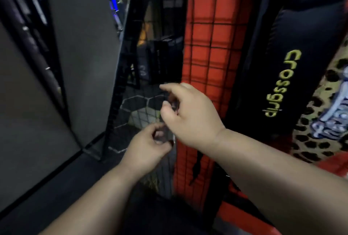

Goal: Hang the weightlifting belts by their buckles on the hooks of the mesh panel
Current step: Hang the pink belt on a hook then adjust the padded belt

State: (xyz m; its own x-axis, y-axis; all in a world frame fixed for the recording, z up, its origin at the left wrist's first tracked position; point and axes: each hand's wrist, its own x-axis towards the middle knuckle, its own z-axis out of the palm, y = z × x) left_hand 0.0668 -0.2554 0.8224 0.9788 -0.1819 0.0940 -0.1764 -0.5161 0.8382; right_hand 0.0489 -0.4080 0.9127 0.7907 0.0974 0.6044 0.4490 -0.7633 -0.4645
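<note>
both hands work at the black mesh panel (163,69), near its lower part at about 6 o'clock of the wire grid. the left hand (148,146) has its fingers (160,127) curled narrow, seemingly pinching something small and pale, perhaps a hook, though blur hides what it is. the right hand (190,110), just above at 1 o'clock from the left, has its index finger out and the others bent toward the same spot; whether it grips anything i cannot tell.

the belts hang at 3 o'clock of the hands: a red belt (211,33) behind the wire, a black belt (282,84) lettered in yellow, and a leopard-print belt (316,136) beyond it.

the step looks like seating a hook on the wire. to do it well, steady the wire with one hand, press the hook fully home, and check it sits level before loading a buckle.
</note>
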